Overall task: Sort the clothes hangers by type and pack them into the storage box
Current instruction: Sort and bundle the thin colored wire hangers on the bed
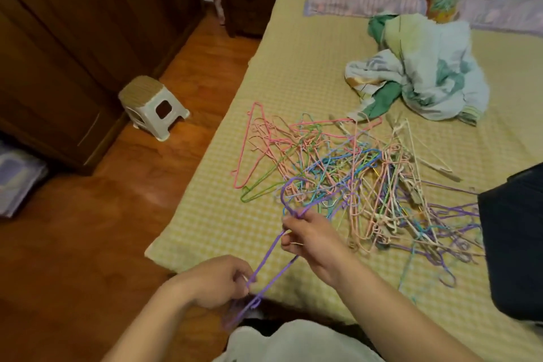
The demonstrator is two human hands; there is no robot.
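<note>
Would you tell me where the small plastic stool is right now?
In the head view, the stool stands on the wooden floor at left, between the wardrobe and the bed.

Bare mattress left of hanger tangle; bedding beyond.

A single head-worn wide-angle view is given. The bed is looked down on from its near corner, close by, the pillow end being faced. The floor left of the bed is taken in too.
</note>
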